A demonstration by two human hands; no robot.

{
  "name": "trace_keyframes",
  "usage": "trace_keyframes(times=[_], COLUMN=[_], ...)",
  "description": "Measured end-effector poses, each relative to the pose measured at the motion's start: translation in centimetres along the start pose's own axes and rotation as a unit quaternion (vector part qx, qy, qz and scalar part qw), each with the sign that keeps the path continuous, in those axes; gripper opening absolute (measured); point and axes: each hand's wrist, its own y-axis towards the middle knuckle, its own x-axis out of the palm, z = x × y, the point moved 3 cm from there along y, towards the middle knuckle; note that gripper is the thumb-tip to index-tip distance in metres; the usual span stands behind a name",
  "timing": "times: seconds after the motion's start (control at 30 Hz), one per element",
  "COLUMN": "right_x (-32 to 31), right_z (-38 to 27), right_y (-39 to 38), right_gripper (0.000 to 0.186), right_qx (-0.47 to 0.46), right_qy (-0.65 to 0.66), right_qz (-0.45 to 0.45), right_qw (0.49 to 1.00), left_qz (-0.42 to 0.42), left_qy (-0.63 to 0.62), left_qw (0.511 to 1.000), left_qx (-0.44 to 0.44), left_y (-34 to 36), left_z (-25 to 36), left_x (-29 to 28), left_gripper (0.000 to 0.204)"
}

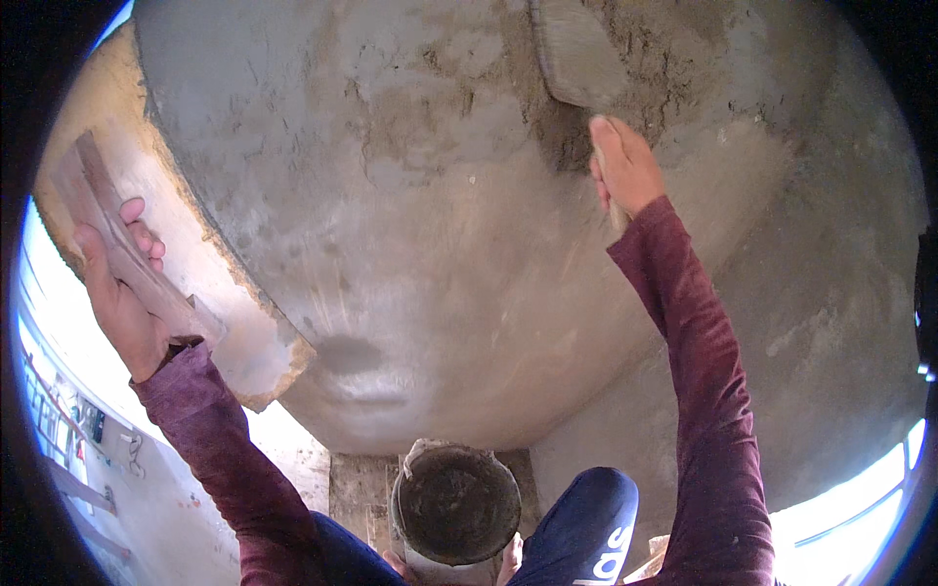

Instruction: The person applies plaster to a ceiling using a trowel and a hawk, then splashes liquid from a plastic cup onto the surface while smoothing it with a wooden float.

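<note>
My right hand (633, 166) is closed around the handle of a trowel (578, 54), whose blade lies against the grey plastered wall (430, 283). Rough, wet mortar (674, 73) surrounds the blade on the upper part of the wall. Over at the left, my left hand (127, 313) grips a long wooden float (93, 190), its fingers wrapped about the handle. The float is held at a slant in front of the wall's pale, unplastered edge (244, 342). How near it is to that surface I cannot tell.
A dark round bucket (459, 503) of grey mortar stands low between my legs, by the foot of the wall. Worn boards (357, 498) lie beneath it. Another grey wall face (801, 322) adjoins at the right. Bright openings show at the lower left and lower right.
</note>
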Motion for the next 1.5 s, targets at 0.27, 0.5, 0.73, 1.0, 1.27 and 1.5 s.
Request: trace_keyframes(times=[0.27,0.5,0.73,1.0,1.27,1.5], right_x=[5.0,3.7,4.7,4.0,2.7,5.6], right_z=[4.2,2.1,3.3,3.9,2.8,0.7], right_y=[-3.4,2.3,-2.3,3.7,2.4,1.6], right_gripper=[0.043,0.043,0.053,0.052,0.046,0.048], right_qx=[-0.162,-0.01,-0.002,-0.013,-0.113,-0.145], right_qy=[-0.308,-0.063,-0.345,-0.178,-0.174,-0.279], right_qz=[-0.037,0.005,-0.091,0.008,0.008,-0.009], right_qw=[0.937,0.998,0.934,0.984,0.978,0.949], left_qz=[-0.007,0.019,0.027,0.036,0.054,0.038], left_qy=[0.036,0.035,0.052,0.014,0.081,0.041], left_qw=[0.999,0.999,0.998,0.999,0.995,0.998], left_qx=[0.017,0.016,0.0,-0.002,0.018,0.003], left_y=[0.4,0.7,0.9,1.5,1.1,1.3], left_z=[-1.7,-2.5,-2.2,-3.0,-2.5,-1.5], left_x=[-1.1,-1.3,-1.9,-1.5,-1.3,-1.0], left_gripper=[0.058,0.061,0.06,0.06,0.061,0.061])
